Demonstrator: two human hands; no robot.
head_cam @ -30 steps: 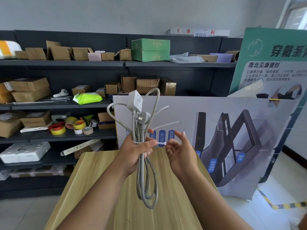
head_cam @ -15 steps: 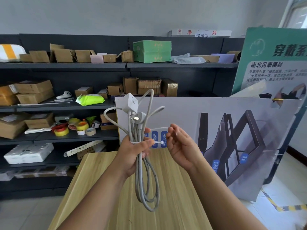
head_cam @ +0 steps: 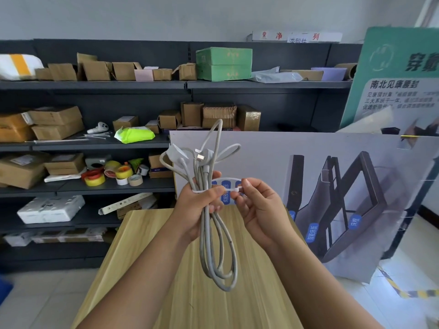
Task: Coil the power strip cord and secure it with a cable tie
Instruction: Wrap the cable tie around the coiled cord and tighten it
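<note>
My left hand [head_cam: 197, 207] grips the middle of a coiled grey power strip cord [head_cam: 218, 252], held upright above the wooden table [head_cam: 213, 305]. The cord's loops hang below my fist and stick up above it. At the top sit the small white power strip [head_cam: 176, 151] and the plug [head_cam: 202, 156]. A thin white cable tie [head_cam: 228, 184] wraps round the bundle at my fist and arcs over to my right hand [head_cam: 259, 210], which pinches the tie's head and tail between thumb and fingers.
A big printed board [head_cam: 332, 186] leans behind the table on the right, with a green sign [head_cam: 399, 74] above it. Dark shelves [head_cam: 95, 143] on the left carry cardboard boxes, tape rolls and loose cable ties. There is tiled floor on both sides.
The tie's long loose tail has been bent round into an arc, and its end now sits in my right hand's pinch. The power strip end of the bundle has tilted left.
</note>
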